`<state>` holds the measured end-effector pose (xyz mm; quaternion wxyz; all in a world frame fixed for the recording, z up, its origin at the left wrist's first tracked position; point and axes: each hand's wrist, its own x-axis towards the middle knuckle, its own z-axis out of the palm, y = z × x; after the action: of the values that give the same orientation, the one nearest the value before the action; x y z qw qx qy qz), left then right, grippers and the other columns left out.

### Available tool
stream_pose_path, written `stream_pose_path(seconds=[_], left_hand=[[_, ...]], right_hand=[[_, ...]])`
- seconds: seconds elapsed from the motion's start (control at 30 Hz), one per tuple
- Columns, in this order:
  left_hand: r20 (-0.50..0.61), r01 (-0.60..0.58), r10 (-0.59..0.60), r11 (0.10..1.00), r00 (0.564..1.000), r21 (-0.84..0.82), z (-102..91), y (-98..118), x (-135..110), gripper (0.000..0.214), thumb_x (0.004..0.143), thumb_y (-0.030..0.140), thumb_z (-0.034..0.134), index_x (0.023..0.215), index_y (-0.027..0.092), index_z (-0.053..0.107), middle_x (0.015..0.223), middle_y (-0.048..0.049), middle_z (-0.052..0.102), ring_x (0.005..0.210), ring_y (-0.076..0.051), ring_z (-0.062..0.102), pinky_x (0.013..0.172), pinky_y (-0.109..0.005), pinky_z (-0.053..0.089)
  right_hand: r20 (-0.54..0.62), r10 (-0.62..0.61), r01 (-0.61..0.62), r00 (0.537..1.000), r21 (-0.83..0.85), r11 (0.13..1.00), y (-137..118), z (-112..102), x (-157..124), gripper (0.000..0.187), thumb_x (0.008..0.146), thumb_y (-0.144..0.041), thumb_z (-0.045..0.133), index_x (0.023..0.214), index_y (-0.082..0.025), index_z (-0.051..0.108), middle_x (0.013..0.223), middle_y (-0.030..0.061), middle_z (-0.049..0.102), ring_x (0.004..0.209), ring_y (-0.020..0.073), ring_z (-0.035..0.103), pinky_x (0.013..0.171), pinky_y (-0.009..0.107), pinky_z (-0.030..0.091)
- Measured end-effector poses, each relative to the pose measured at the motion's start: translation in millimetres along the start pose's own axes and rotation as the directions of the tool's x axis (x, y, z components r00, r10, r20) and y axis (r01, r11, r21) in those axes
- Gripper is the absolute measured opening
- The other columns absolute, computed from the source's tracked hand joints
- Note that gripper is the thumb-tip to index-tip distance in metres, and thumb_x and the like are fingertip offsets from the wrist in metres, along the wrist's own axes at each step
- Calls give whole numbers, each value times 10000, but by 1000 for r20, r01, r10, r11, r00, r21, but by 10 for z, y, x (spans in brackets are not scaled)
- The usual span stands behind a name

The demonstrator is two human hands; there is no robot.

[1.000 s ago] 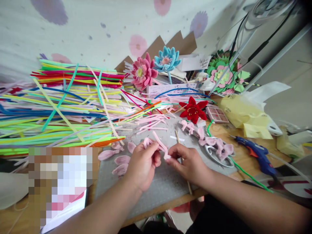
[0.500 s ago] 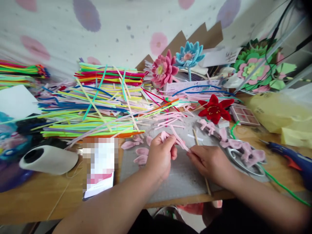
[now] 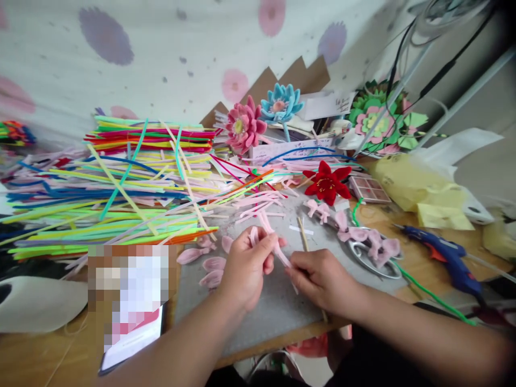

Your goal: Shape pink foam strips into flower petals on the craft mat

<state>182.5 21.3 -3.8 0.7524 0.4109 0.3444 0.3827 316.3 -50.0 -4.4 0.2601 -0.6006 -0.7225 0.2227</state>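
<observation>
My left hand point(image 3: 245, 269) is closed around a bent pale pink pipe cleaner point(image 3: 274, 242), pinching its looped part between thumb and fingers. My right hand point(image 3: 318, 280) pinches the lower end of the same pipe cleaner, fingers curled. Both hands hover over a grey mat point(image 3: 278, 312) at the table's front. Finished pink petal loops point(image 3: 209, 263) lie on the mat just left of my left hand. A thin wooden stick point(image 3: 302, 231) lies on the mat, partly under my right hand.
A big heap of coloured pipe cleaners point(image 3: 121, 183) fills the left. Pink point(image 3: 244, 126), blue point(image 3: 281, 106) and red point(image 3: 327, 184) flowers stand behind. More pink petals point(image 3: 363, 236) rest by scissors; a blue glue gun point(image 3: 443, 258) and yellow bags point(image 3: 415, 183) lie right. A phone point(image 3: 129, 301) lies front left.
The camera view swung left, then back right. My hands kept hold of the pink pipe cleaner, and my right hand's pinch slid a little lower along its straight end.
</observation>
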Motion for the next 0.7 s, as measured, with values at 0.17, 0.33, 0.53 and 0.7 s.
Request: stream_pose_path(seconds=[0.17, 0.33, 0.53, 0.7], left_hand=[[63, -40, 28, 978, 998, 205, -30, -39, -30, 194, 804, 295, 586, 698, 159, 498, 665, 10, 594, 426, -32, 359, 416, -175, 259], [152, -172, 104, 815, 983, 553, -21, -59, -44, 145, 802, 251, 554, 683, 170, 568, 529, 45, 472, 481, -84, 406, 451, -201, 293], [207, -249, 144, 677, 968, 692, 8, -112, -81, 84, 722, 122, 518, 708, 181, 576, 634, 22, 576, 640, -138, 529, 587, -233, 383], [174, -132, 29, 775, 984, 619, 12, -90, -71, 94, 753, 226, 544, 671, 181, 537, 546, 41, 533, 474, -102, 474, 454, -209, 355]], right_hand=[[-164, -165, 173, 973, 35, 984, 23, -93, -11, 165, 833, -331, 554, 779, -176, 564, 687, 27, 597, 618, 139, 536, 582, 252, 400], [-496, -263, 264, 827, -70, 962, 31, -173, 52, 154, 841, -174, 550, 983, -198, 606, 801, 50, 587, 746, 162, 536, 661, 291, 440], [-399, -369, 276, 840, -272, 922, -68, -188, 141, 158, 773, -134, 616, 847, -246, 700, 960, 71, 558, 838, 194, 494, 725, 359, 411], [-446, -314, 353, 838, 5, 936, -41, -313, 113, 100, 768, -96, 565, 771, -190, 599, 863, 49, 652, 805, 168, 589, 744, 336, 462]])
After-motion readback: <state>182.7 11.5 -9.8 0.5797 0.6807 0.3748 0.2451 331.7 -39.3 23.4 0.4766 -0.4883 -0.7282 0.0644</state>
